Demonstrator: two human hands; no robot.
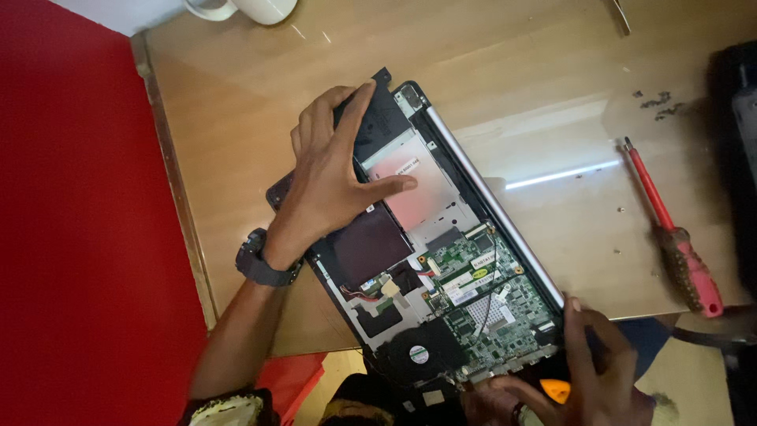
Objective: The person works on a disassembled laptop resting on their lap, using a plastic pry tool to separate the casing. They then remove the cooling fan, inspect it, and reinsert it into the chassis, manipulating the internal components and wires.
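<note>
Head view, left hand: your left hand (331,185) lies flat on the opened black laptop base with its bottom cover off (426,244); the fingers are spread wide apart, the thumb on the silver rectangular drive (422,185), the other fingertips on the black corner above it. A dark wristwatch (260,260) sits on that wrist.
Head view, right hand: your right hand (587,371) grips the laptop's near right corner, fingers curled together around the edge, one fingertip resting on the silver hinge bar (497,209).
Laptop lie: it rests on the pale wooden table (552,95), long axis running diagonally from upper left to lower right.
Inside the shell: green circuit board (481,296), round black fan (418,355), dark flat panel (371,241) beside the drive.
Nearby: a red-handled screwdriver (674,237) lies well to the right, tip pointing up-left; small dark screws (658,101) are scattered above it; a white mug (244,8) stands at the top edge.
</note>
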